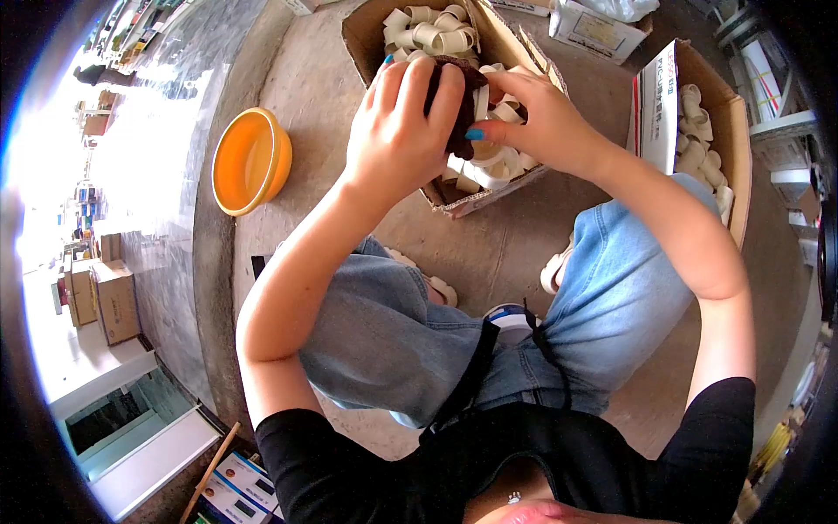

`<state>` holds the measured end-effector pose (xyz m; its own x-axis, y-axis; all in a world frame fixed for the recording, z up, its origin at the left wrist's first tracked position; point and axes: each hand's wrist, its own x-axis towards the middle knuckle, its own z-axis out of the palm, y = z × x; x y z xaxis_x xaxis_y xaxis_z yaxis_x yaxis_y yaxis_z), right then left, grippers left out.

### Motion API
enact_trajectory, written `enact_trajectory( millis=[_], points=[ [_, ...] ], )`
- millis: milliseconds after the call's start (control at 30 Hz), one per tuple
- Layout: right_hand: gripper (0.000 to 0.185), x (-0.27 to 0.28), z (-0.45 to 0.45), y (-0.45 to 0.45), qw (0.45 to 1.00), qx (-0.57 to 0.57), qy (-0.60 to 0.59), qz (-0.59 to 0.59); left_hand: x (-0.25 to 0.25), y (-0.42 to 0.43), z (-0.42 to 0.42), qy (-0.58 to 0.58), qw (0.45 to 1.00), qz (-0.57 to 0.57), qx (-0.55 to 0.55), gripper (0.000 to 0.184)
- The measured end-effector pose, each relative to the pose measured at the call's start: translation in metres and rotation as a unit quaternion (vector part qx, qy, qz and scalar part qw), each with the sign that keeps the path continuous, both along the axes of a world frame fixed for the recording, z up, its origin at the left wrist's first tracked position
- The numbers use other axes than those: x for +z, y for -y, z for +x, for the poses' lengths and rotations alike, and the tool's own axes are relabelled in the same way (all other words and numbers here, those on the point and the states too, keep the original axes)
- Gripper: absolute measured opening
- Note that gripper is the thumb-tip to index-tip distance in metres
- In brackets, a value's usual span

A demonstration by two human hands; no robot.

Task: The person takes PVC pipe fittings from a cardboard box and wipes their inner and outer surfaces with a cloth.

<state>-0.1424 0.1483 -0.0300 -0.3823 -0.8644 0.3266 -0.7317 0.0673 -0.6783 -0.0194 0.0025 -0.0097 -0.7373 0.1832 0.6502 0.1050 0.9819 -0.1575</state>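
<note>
Fingers of my left hand [403, 127] are wrapped over a dark brown cloth [463, 127]. My right hand [543, 122] meets it from the other side, its thumb and index finger closed around a white piece [481, 103] that looks like a pipe fitting, partly hidden by the cloth. Both hands are above an open cardboard box [365, 39] between and beyond my feet. White plastic pipe fittings [429, 35] fill that box, and several more lie under my hands.
On the floor to the left stands an orange basin [249, 164]. A second cardboard box [738, 144] with white fittings [696, 157] is by my right knee. Another white carton [594, 33] sits at the back right. A raised concrete edge [214, 262] runs along the left.
</note>
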Motion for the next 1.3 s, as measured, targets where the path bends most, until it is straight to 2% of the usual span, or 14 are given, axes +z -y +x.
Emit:
enact_trajectory(
  millis=[100, 333, 433, 567, 600, 667, 733, 833, 933, 1000, 1067, 1167, 1233, 1300],
  points=[
    [0.065, -0.002, 0.003, 0.001, 0.971, -0.016, -0.208, -0.12, 0.003, -0.005, 0.004, -0.002, 1.0, 0.023, 0.003, 0.05],
    [0.065, 0.016, 0.005, -0.002, 0.914, 0.013, -0.392, -0.106, 0.002, -0.001, 0.006, 0.021, 0.985, 0.169, -0.014, 0.062],
    [0.065, 0.013, 0.003, 0.004, 0.936, -0.011, -0.322, -0.144, 0.005, 0.003, 0.003, 0.008, 0.981, 0.193, -0.022, 0.063],
    [0.059, -0.002, -0.008, 0.007, 0.999, -0.004, -0.03, -0.045, 0.002, 0.007, -0.001, -0.012, 0.988, 0.155, -0.013, 0.058],
    [0.056, -0.002, -0.005, 0.004, 0.997, -0.017, 0.045, 0.062, 0.001, 0.007, -0.003, -0.015, 0.991, 0.131, -0.012, 0.056],
    [0.058, -0.001, -0.011, 0.001, 0.964, 0.073, 0.253, 0.039, 0.001, 0.007, -0.003, -0.02, 0.997, 0.078, -0.002, 0.048],
    [0.058, -0.007, -0.017, 0.006, 0.9, 0.123, 0.417, -0.017, -0.001, 0.009, -0.005, -0.036, 0.998, 0.05, -0.006, 0.047],
    [0.054, 0.003, -0.008, 0.008, 0.912, 0.051, 0.404, 0.049, -0.004, 0.009, -0.007, -0.037, 0.999, 0.024, -0.012, 0.045],
    [0.051, -0.004, -0.01, 0.01, 0.931, 0.049, 0.352, 0.086, -0.005, 0.006, -0.007, -0.015, 1.0, 0.021, -0.007, 0.045],
    [0.05, -0.005, -0.006, 0.006, 0.979, 0.016, 0.189, 0.068, -0.005, 0.004, -0.006, 0.008, 0.999, 0.041, 0.0, 0.046],
    [0.051, -0.003, 0.0, 0.003, 0.999, -0.004, 0.026, 0.038, -0.006, 0.003, -0.003, 0.037, 0.996, 0.08, 0.009, 0.048],
    [0.055, -0.003, 0.001, 0.002, 0.979, -0.007, -0.2, -0.038, -0.01, 0.007, -0.002, 0.066, 0.988, 0.141, -0.007, 0.053],
    [0.059, -0.004, -0.002, 0.003, 0.938, 0.007, -0.331, -0.102, -0.014, 0.011, -0.002, 0.069, 0.98, 0.182, -0.026, 0.057],
    [0.063, -0.002, -0.002, 0.004, 0.924, 0.014, -0.372, -0.083, -0.014, 0.014, -0.003, 0.065, 0.976, 0.203, -0.034, 0.06]
  ],
)
